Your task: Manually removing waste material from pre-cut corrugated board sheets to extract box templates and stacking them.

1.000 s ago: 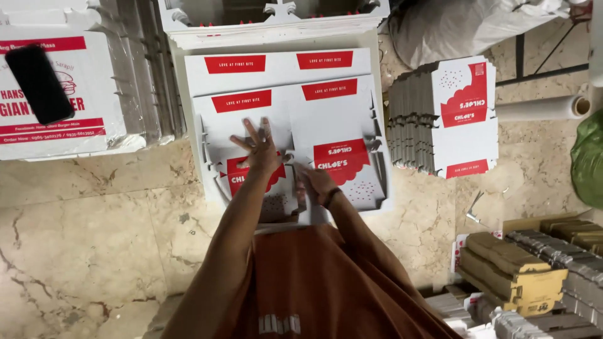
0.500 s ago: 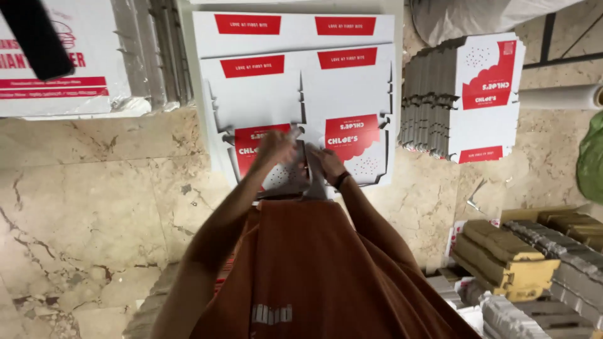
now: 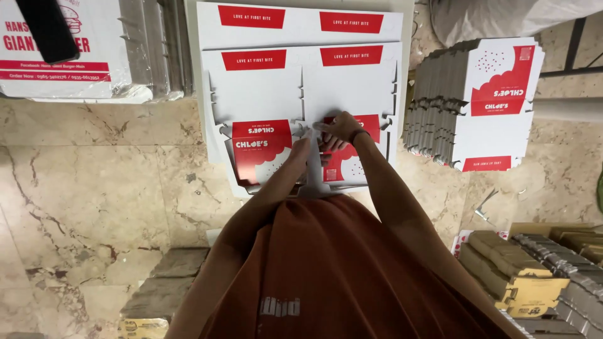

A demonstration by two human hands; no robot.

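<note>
A flat white-and-red die-cut box sheet [image 3: 301, 113] lies on the marble floor [image 3: 94, 188]. Both hands rest on its near edge: the left hand [image 3: 300, 150] beside its left red panel, the right hand [image 3: 339, 129] on its right red panel. Right of the sheet stands a stack of folded box blanks [image 3: 477, 103]; left of it, a black phone [image 3: 47, 25] lies on another carton.

White flat box blanks [image 3: 301, 94] with red panels lie centre — folded stack [image 3: 483, 103] right, another [image 3: 63, 50] upper-left.
</note>
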